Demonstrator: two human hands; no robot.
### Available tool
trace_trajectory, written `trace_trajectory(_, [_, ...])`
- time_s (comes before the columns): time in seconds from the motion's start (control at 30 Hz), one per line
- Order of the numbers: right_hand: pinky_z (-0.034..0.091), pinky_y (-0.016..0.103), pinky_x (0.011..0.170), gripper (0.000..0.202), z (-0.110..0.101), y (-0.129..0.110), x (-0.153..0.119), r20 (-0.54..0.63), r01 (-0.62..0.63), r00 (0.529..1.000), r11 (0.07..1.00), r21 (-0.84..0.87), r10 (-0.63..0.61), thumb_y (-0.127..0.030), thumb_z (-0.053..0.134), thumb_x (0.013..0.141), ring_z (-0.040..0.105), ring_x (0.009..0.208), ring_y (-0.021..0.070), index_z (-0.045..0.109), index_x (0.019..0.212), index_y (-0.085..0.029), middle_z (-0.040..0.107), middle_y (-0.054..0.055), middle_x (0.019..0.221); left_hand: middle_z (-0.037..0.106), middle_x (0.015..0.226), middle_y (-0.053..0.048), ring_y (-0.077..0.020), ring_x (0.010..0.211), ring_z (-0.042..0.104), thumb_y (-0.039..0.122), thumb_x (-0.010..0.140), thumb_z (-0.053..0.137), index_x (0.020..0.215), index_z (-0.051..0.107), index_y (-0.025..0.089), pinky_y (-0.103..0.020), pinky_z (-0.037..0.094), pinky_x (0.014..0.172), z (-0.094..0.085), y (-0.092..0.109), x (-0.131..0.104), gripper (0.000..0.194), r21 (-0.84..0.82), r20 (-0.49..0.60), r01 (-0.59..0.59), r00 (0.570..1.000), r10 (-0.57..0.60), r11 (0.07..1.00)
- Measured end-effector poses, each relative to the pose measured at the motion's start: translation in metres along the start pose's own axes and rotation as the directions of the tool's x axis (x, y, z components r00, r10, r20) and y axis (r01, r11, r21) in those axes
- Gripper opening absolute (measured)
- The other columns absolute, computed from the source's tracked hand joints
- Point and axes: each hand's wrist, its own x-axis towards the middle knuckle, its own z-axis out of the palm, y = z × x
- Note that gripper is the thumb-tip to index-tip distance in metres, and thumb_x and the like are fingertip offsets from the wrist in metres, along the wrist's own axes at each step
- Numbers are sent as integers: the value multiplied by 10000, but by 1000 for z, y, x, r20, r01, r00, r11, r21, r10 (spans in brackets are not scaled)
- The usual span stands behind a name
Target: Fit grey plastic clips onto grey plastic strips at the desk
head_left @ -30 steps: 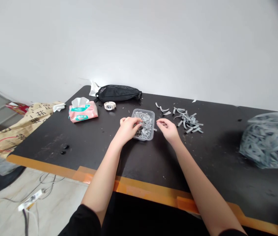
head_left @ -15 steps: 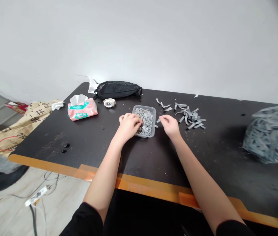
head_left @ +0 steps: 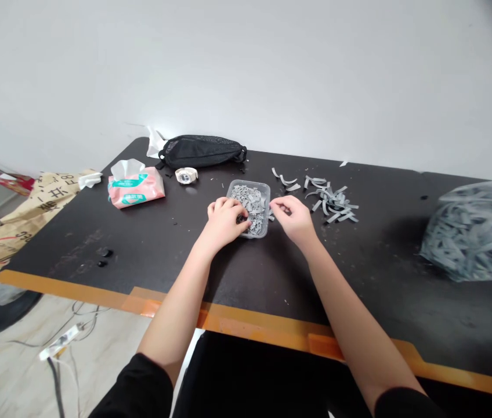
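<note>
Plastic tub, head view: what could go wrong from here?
The open plastic tub might tip if the left hand, over its left edge, presses down, spilling its small grey pieces.
The right hand sits between the tub and loose grey strips; a careless sweep could scatter them.

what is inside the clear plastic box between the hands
Small grey pieces lie heaped inside the plastic box. The left hand reaches over its left side, hiding the pieces beneath it; the heap covers much of the bottom, so anything underneath cannot be seen.
</note>
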Motion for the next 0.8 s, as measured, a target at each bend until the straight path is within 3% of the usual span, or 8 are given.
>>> trace_trajectory(0.13, [493,476,1025,116,-11,-27,-12,158,117,982,987,-109,-99,-276,706,945,643,1076,232,739,976,-170,717,52,1012,634,1367,-100,-317,1402,481,403,940,733,1085,717,172,-599,338,1212,1,4,0,273,-25,0,24,1000,-24,999])
trace_trajectory(0.33, [447,511,1050,189,-4,-49,-17,262,119,964,952,-283,-42,-270,637,980,581,1184,273,733,1127,-198,683,70,1123,657,1314,-89,-301,1386,485,341,978,680,1013,721,169,-577,333,1206,3,6,3,181,-53,-157,135,977,-142,989])
trace_trajectory(0.43, [454,512,1061,178,1,-54,-12,308,120,951,936,-332,-13,-286,632,988,581,1205,269,719,1114,-195,680,67,1150,655,1320,-85,-303,1398,464,337,989,661,1008,729,177,-575,320,1207,4,2,5,175,-70,-223,160,959,-172,985])
trace_trajectory(0.8, [399,519,1085,154,6,-56,-6,334,100,942,941,-322,14,-300,640,979,541,1219,278,719,1071,-206,671,63,1124,643,1340,-84,-307,1390,479,262,983,664,1143,716,192,-582,348,1195,4,-1,5,183,-141,-303,170,930,-206,975])
